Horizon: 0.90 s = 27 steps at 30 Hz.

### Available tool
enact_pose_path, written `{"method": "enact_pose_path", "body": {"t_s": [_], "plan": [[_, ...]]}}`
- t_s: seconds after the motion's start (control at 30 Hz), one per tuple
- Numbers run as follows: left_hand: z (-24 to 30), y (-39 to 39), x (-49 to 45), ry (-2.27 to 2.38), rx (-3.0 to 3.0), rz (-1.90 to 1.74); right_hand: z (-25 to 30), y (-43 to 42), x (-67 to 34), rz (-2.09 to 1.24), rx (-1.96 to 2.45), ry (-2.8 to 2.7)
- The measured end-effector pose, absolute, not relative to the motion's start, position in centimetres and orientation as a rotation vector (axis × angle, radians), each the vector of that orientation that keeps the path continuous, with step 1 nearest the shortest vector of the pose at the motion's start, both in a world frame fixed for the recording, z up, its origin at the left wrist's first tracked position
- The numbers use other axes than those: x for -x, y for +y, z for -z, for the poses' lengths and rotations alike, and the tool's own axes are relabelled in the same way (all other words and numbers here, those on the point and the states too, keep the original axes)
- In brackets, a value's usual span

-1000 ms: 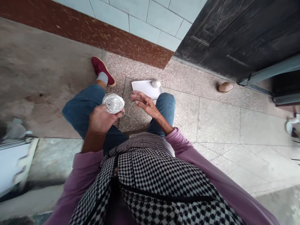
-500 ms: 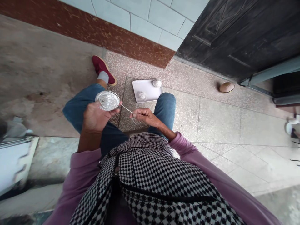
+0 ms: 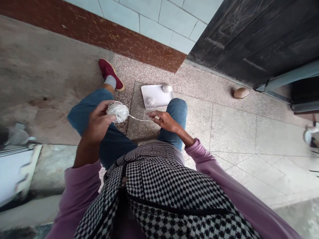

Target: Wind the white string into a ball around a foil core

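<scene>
Ball of white thread (image 3: pixel 118 112): gripped in my left hand (image 3: pixel 98 124), now turned edge-on; strand (image 3: pixel 138 118) newly drawn taut to my right hand (image 3: pixel 163 120), pinching it above my knees

Speckled terrazzo floor (image 3: pixel 224 122) fills the middle, bare concrete (image 3: pixel 37 66) at left. Pale tiled wall (image 3: pixel 154 20) with a reddish skirting band (image 3: pixel 99 33) up top, dark wooden door (image 3: pixel 261 36) upper right. Soft daylight.
</scene>
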State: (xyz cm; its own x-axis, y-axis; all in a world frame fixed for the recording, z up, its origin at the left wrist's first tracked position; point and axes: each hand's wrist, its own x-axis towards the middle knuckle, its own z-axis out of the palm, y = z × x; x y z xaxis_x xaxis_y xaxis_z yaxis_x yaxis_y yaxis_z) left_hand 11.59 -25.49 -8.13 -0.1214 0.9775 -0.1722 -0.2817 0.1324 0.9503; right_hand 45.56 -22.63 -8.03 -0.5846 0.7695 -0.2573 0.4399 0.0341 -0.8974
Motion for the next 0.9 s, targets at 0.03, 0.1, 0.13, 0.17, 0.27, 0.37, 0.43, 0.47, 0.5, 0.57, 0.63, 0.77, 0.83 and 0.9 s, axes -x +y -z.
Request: {"method": "enact_pose_path", "body": {"t_s": [0.03, 0.1, 0.13, 0.17, 0.27, 0.37, 0.43, 0.47, 0.5, 0.57, 0.63, 0.77, 0.83, 0.9], "plan": [[7.8, -25.8, -11.5, 1.179, -0.899, -1.26, 8.0, -22.2, -45.6, -1.572, 1.204, -1.948], [6.8, -26.3, -11.9, 1.177, -1.057, -1.134, 7.7, -21.5, -44.8, -1.642, 1.072, -1.805], [6.3, -26.6, -12.2, 1.163, -1.122, -1.071, 7.6, -21.3, -44.2, -1.699, 0.987, -1.759], [5.7, -26.7, -12.5, 1.141, -1.163, -1.02, 7.3, -21.2, -43.4, -1.752, 0.911, -1.734], [4.6, -27.1, -13.3, 1.093, -1.212, -0.956, 6.6, -21.3, -41.3, -1.808, 0.822, -1.727], [4.9, -27.4, -13.9, 1.111, -1.183, -1.042, 6.1, -21.5, -40.5, -1.696, 0.897, -1.726], [5.7, -27.5, -14.2, 1.109, -1.142, -1.147, 6.0, -21.7, -40.5, -1.623, 0.932, -1.733], [6.2, -27.6, -14.3, 1.104, -1.131, -1.196, 5.9, -21.8, -40.6, -1.596, 0.935, -1.74], [6.6, -27.6, -14.4, 1.1, -1.129, -1.239, 5.8, -21.9, -40.7, -1.578, 0.928, -1.747], [7.4, -27.6, -14.6, 1.09, -1.147, -1.307, 5.7, -22.1, -40.8, -1.552, 0.888, -1.76], [7.7, -27.6, -14.8, 1.078, -1.161, -1.364, 5.5, -22.2, -40.8, -1.536, 0.843, -1.756], [7.3, -27.6, -15.4, 1.118, -1.154, -1.429, 5.3, -22.4, -40.5, -1.519, 0.955, -1.712], [7.0, -27.6, -15.9, 1.141, -1.136, -1.466, 5.4, -22.4, -40.3, -1.528, 0.986, -1.65], [6.7, -27.5, -16.3, 1.137, -1.115, -1.466, 5.6, -22.5, -40.2, -1.539, 0.939, -1.566]]}}
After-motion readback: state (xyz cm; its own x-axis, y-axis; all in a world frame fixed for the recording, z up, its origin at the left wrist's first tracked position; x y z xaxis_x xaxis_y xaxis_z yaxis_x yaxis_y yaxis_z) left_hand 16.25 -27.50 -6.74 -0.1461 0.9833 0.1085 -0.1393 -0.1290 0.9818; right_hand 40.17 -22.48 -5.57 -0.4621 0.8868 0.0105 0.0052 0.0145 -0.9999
